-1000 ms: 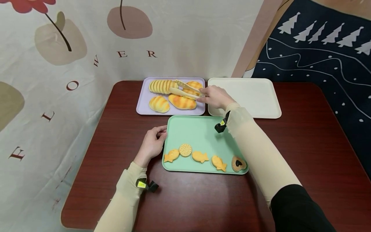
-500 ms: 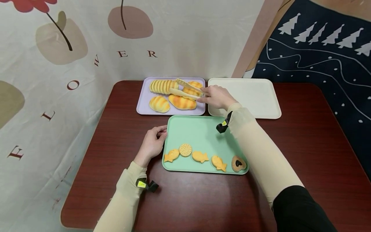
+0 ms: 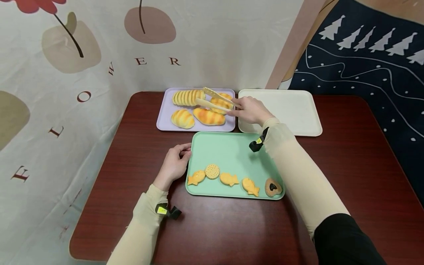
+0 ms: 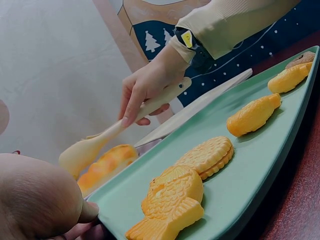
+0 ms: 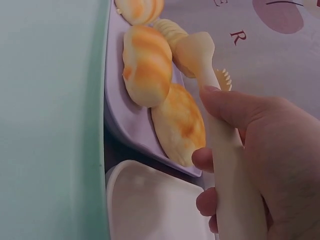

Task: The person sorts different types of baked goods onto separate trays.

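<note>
My right hand point(image 3: 252, 109) grips beige tongs point(image 3: 212, 104) over the back right of the lilac tray point(image 3: 163, 119). In the head view, the tong arms stand apart above a golden bread roll point(image 3: 222, 103), partly covering it. Whether they touch it I cannot tell. Beside it on that tray lie a ridged loaf point(image 3: 188, 98), a long browned bun point(image 3: 208, 116) and a smaller striped bun point(image 3: 183, 119). My left hand point(image 3: 175, 163) holds the left rim of the green tray point(image 3: 232, 147), its thumb point(image 4: 89, 212) at the edge in the left wrist view.
Along the green tray's front lie several fish-shaped biscuits point(image 3: 228, 179), a round biscuit point(image 3: 212, 171) and a heart-shaped biscuit point(image 3: 273, 187). A white tray point(image 3: 294, 110) stands at the back right of the dark red table point(image 3: 212, 232). A printed curtain point(image 3: 205, 44) hangs behind.
The tongs in my right hand have shifted slightly up and to the right, away from the long browned bun. My left hand stays at the green tray's rim.
</note>
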Demonstrator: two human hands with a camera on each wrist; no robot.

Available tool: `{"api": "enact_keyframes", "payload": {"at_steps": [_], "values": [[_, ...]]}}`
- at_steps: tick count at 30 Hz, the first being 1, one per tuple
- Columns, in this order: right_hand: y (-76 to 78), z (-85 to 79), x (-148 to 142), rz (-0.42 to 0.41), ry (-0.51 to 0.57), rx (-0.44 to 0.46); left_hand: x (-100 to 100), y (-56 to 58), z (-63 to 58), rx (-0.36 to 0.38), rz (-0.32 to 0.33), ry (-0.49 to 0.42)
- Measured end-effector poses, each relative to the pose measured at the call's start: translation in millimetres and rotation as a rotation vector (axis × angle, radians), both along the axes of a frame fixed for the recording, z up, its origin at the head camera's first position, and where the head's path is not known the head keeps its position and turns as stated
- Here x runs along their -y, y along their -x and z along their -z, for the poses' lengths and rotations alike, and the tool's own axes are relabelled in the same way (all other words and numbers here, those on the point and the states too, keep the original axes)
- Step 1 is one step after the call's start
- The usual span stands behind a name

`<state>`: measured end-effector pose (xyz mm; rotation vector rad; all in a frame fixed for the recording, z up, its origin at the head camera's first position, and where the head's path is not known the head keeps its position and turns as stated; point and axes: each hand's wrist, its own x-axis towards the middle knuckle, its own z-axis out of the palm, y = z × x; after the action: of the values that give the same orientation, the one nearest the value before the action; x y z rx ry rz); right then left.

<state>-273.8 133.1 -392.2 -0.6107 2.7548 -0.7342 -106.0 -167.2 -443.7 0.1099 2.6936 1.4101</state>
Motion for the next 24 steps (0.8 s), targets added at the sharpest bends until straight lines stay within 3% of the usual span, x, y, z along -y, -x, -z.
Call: {"api": "enact_keyframes", "payload": {"at_steps": [5,14,24], "values": [[-0.8,-0.4,-3.1,0.020,0.004,0.025,0.4,0.3,1.0,0.008,-0.004,0.001],[-3.2,-4.4,-11.5,0.032,0.056,-0.037,0.1,0.3,0.7,-0.007,-0.003,-0.002],[-10.5,-4.1,-21.8,0.054,0.054,-0.035,0.4,-0.1,1.3,-0.006,-0.007,-0.001]]}}
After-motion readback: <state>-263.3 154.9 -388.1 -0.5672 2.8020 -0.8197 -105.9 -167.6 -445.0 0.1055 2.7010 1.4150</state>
